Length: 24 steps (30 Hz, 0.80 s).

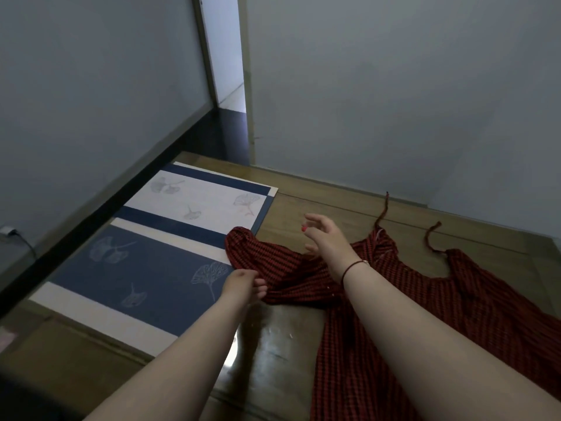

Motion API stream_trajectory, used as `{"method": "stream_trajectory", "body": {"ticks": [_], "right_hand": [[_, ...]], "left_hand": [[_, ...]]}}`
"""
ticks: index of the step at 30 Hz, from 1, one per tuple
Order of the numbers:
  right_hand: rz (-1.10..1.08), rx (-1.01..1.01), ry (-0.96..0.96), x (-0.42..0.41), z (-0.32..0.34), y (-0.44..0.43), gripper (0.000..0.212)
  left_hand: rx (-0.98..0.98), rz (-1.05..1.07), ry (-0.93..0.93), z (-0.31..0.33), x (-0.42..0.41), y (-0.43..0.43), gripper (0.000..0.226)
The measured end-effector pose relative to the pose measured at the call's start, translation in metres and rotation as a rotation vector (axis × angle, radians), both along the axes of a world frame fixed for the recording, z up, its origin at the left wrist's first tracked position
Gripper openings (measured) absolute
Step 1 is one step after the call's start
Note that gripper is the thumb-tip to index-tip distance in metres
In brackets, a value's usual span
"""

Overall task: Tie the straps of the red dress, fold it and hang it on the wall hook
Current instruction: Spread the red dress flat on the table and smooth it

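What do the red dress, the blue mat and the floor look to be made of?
Red dress: thin woven cloth, matte, with a dark check; it crumples softly. Blue mat: flat printed textile or foam, matte; hard to tell which. Floor: wood or wood-look planks, glossy, showing seams and glare.

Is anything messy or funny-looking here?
Yes. The red dress lies rumpled on the wooden floor, one bunched corner spilling onto the blue-and-white mat. Its two straps trail loose, untied. Nothing looks torn or spilled.

Red checked dress (358, 299) spread crumpled on floor, two straps (432, 238) loose, untied
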State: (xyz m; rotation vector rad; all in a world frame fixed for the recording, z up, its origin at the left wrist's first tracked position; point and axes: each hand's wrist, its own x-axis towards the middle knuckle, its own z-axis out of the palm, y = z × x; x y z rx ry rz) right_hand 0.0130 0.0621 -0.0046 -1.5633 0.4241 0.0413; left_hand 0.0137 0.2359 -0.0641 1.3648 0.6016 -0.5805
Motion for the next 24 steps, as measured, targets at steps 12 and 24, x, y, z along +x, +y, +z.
{"method": "stream_trajectory", "body": {"ticks": [12, 24], "right_hand": [[-0.340, -0.173, -0.053, -0.064, 0.022, -0.168, 0.025], [-0.433, -0.425, 0.033, -0.128, 0.011, -0.320, 0.017]], "left_hand": [[0.136, -0.338, -0.330, 0.067, 0.019, -0.128, 0.019], [0.297, -0.515, -0.499, 0.064, 0.005, -0.284, 0.023]]}}
